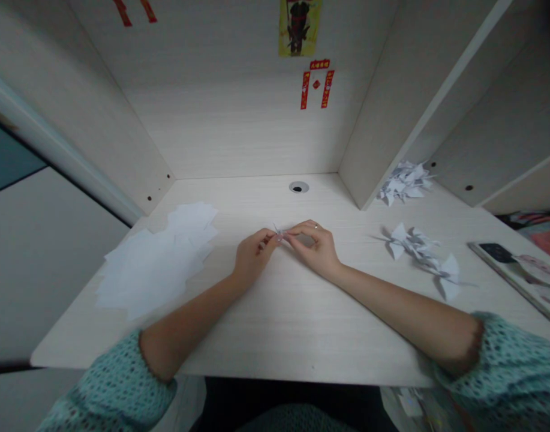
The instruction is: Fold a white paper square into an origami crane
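Over the middle of the desk, a small piece of folded white paper (280, 232) is pinched at the fingertips of both hands. My left hand (255, 252) grips it from the left with thumb and forefinger, the other fingers curled. From the right, my right hand (316, 245) pinches it too; a ring shows on one finger. Most of the paper is hidden by the fingers, so its exact shape is unclear. Left of my hands lies a spread of flat white paper sheets (153, 261). Several folded paper cranes (421, 252) lie to the right.
A heap of folded white paper (405, 181) sits behind the upright divider (385, 132). A phone (522, 276) lies at the desk's right. Near the back panel is a round cable hole (298, 187). The desk's front edge (301, 381) runs close to my body.
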Motion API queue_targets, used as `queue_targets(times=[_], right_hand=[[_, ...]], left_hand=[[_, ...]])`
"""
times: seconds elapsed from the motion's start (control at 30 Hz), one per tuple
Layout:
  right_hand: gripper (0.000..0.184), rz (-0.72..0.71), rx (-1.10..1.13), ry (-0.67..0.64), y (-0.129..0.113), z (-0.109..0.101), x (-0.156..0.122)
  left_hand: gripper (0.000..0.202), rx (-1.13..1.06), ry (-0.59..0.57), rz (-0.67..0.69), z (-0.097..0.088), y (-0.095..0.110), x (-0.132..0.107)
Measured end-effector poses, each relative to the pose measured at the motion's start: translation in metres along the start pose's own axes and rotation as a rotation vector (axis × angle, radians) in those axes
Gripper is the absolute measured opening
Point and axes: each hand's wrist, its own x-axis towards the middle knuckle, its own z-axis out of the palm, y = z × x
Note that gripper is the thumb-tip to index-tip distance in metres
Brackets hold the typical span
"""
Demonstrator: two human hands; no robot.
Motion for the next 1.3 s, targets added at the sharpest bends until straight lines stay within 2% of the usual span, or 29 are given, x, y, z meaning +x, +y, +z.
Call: queue_targets(times=[0.17,0.4,0.5,0.7,0.9,1.0,1.1,1.3], right_hand=[[0.016,0.162,0.027,0.052,0.009,0.004,0.001],[0.023,0.174,-0.065,-0.112,0.010,0.003,0.003],[0.031,0.163,-0.162,-0.176,0.007,0.002,0.004],[0.039,0.029,-0.240,-0.328,0.005,0.001,0.006],[0.034,-0.025,-0.286,-0.352,0.002,0.000,0.003],[0.034,-0.014,-0.262,-0.347,0.000,-0.001,0.002],[0.038,0.051,-0.137,-0.343,-0.001,-0.001,0.002],[0.047,0.261,0.294,-0.333,0.006,0.003,0.003]], left_hand=[[0.028,0.004,0.014,-0.011,0.000,-0.004,0.001],[0.027,0.353,-0.003,0.127,0.000,-0.006,0.003],[0.027,0.389,-0.005,0.161,0.000,-0.004,0.002],[0.025,0.159,-0.002,0.029,0.000,-0.003,0.002],[0.035,0.224,-0.052,0.050,0.000,0.003,0.000],[0.040,0.136,-0.089,0.029,0.001,0.002,0.000],[0.041,-0.063,-0.095,0.003,0.004,-0.005,0.003],[0.038,-0.411,-0.134,-0.082,0.003,-0.014,0.011]])
